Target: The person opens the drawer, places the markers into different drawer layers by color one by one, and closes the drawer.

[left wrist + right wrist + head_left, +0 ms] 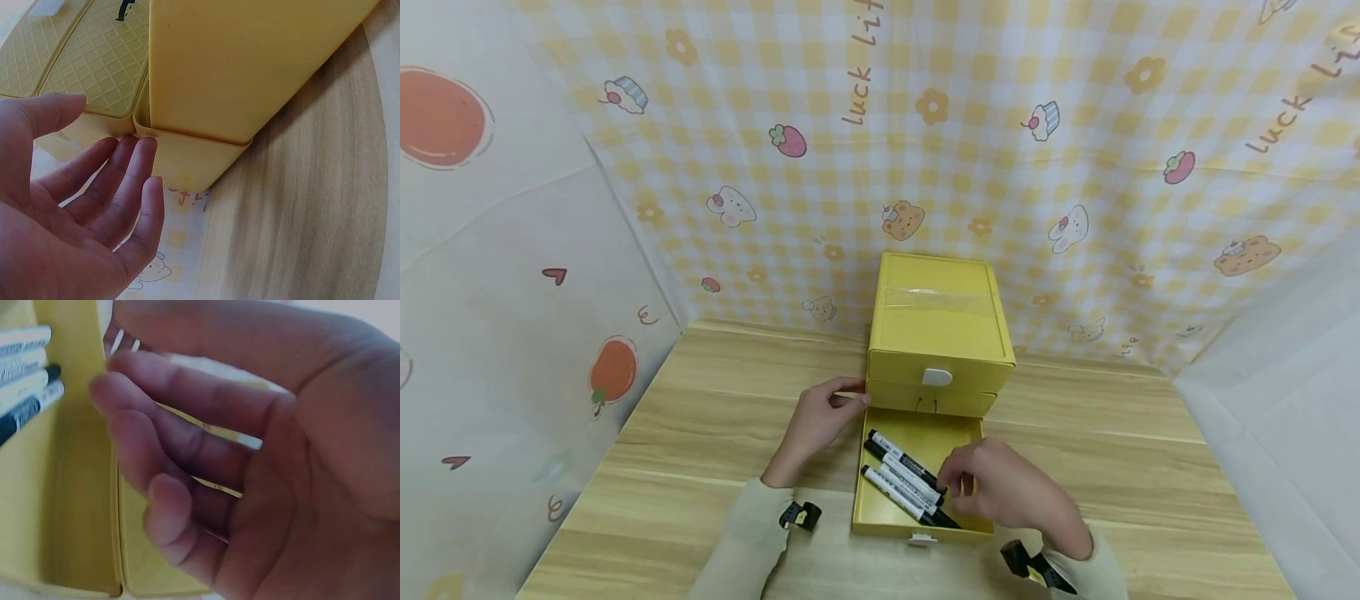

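Observation:
A yellow drawer box stands at the back of the table with its bottom drawer pulled out. Several black-and-white marker pens lie slantwise inside that drawer. My left hand touches the left side of the box; in the left wrist view its fingers are relaxed against the yellow wall. Over the drawer's right part hovers my right hand, close to the pens' ends. The right wrist view shows its fingers loosely bent with nothing in them, and the pens lying apart from them.
The box's upper drawers stay closed, the top one with a white pull tab. Another tab is on the pulled-out drawer's front. A wooden table spreads to both sides. Behind the box hangs a checked cloth.

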`<state>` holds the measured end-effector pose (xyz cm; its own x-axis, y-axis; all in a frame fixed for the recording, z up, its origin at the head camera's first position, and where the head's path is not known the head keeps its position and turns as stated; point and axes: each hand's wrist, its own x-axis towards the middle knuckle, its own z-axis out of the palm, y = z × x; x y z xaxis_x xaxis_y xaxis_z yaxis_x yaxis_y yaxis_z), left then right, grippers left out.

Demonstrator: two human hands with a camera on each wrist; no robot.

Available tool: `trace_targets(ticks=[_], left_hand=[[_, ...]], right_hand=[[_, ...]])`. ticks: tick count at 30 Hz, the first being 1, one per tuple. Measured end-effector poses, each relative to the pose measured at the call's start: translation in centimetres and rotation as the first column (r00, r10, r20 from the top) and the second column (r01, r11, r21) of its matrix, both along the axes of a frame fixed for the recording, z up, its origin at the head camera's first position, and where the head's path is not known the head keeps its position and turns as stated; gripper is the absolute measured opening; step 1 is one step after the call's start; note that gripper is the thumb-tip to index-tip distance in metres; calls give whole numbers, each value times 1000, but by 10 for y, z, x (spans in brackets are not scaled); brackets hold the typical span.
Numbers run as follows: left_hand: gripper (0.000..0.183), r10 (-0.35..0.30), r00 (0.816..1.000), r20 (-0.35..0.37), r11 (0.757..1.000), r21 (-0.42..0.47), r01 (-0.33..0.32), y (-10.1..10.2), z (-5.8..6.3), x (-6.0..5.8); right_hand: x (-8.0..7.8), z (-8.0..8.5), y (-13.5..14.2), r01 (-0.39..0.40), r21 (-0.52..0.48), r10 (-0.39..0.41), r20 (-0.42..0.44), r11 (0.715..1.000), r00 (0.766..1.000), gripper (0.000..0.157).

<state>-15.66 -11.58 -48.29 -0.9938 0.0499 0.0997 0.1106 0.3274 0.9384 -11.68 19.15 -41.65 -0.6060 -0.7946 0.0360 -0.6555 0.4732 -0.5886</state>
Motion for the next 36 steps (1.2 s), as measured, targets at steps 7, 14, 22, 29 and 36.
trace_targets(ticks=[7,14,22,29,36], left_hand=[[37,0,1000,-3,1000,3,1,0,-1,0],[37,-2,1000,4,1000,-14,2,0,-1,-1],[37,-6,1000,9,1000,-13,6,0,-1,0],[36,-3,1000,24,1000,-21,3,0,0,0],[35,-4,1000,11,1000,-25,4,0,-1,-1]], right_hand=[[13,-4,-18,-69,168,68,14,983,998,20],[15,-11,-27,-43,213,50,-25,976,998,34],[14,-15,-28,-25,183,42,-88,983,995,36],[11,-17,-28,15,151,4,-126,988,992,36],[4,-20,-26,74,79,-58,-183,994,981,33]])
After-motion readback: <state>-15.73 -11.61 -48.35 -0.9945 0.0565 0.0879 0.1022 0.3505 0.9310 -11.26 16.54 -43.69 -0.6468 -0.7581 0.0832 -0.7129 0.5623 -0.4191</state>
